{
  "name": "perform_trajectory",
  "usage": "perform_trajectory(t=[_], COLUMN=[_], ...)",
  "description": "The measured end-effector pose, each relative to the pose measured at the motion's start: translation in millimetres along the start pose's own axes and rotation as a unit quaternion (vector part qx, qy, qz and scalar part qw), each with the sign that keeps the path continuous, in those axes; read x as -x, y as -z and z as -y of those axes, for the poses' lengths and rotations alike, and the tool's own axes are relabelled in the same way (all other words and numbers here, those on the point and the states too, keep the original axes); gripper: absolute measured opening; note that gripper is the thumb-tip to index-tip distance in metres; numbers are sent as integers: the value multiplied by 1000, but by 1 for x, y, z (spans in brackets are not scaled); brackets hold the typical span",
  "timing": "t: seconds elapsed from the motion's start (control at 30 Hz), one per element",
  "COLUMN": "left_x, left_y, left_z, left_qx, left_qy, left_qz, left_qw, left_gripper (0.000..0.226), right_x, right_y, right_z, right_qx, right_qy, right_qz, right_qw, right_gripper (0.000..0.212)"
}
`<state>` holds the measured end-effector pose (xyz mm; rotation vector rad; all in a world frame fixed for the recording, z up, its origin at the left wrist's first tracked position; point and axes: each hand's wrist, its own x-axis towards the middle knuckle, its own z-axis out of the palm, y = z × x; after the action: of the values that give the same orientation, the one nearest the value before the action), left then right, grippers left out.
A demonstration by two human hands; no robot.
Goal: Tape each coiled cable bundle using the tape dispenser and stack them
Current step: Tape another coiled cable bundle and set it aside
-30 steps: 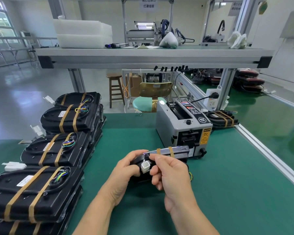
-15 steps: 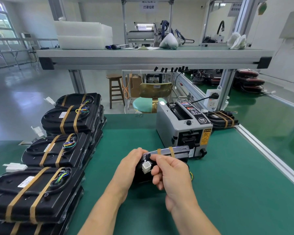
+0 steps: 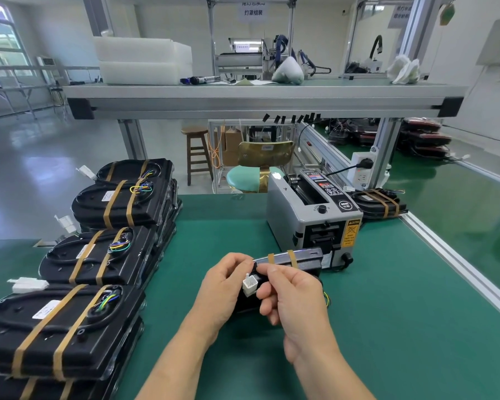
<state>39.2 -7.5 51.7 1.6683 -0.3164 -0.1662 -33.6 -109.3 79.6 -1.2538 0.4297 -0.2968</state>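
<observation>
Head view — bundle (image 3: 306,256) edge-up, lengthwise left-right

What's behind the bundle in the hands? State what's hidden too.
The grey tape dispenser stands directly behind the held bundle, on the green mat. The bundle covers the lower left of the dispenser's front, so that part cannot be seen.

- The table mat (image 3: 373,327) is matt green and faintly textured.
- Tape dispenser (image 3: 286,217): smooth grey painted metal, with a glossy black label on top.
- Stacked bundles (image 3: 98,255): shiny black plastic, banded with dull tan tape.
- Held bundle (image 3: 306,264): the same glossy black, and its connector (image 3: 249,283) is white plastic.
- Stool (image 3: 197,151): plain brown wood.
</observation>
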Motion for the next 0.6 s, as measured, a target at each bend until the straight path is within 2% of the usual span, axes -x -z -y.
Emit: perform_trajectory(t=[0.07,0.13,0.23,0.3,0.33,0.4,0.47,0.6], left_x=[1,1,1,1,1,0,-1,-5], left_y=[0,0,1,1,1,1,2,1], left_z=[1,0,0,0,0,-1,-2,-6], left_qx=[5,5,-5,-13,-16,-20,-25,-21], left_qy=[-10,-16,-22,-24,-24,-22,-22,-3], left_qz=[5,11,13,13,15,23,29,24], left_qw=[1000,1000,1000,1000,999,999,999,999], left_gripper=[17,17,17,17,17,15,14,12], right_x=[-2,-7,-22,-33,-38,-45,-47,-49], right_y=[3,11,31,46,51,56,53,49], right_z=[-2,-1,3,4,3,-1,-8,-14], right_qx=[18,49,147,216,241,245,232,249], right_qy=[34,109,260,301,287,207,141,151], right_qz=[-15,-53,-163,-216,-211,-146,-84,-69], right_qw=[999,991,940,904,903,936,959,954], right_gripper=[24,22,22,19,20,34,38,36])
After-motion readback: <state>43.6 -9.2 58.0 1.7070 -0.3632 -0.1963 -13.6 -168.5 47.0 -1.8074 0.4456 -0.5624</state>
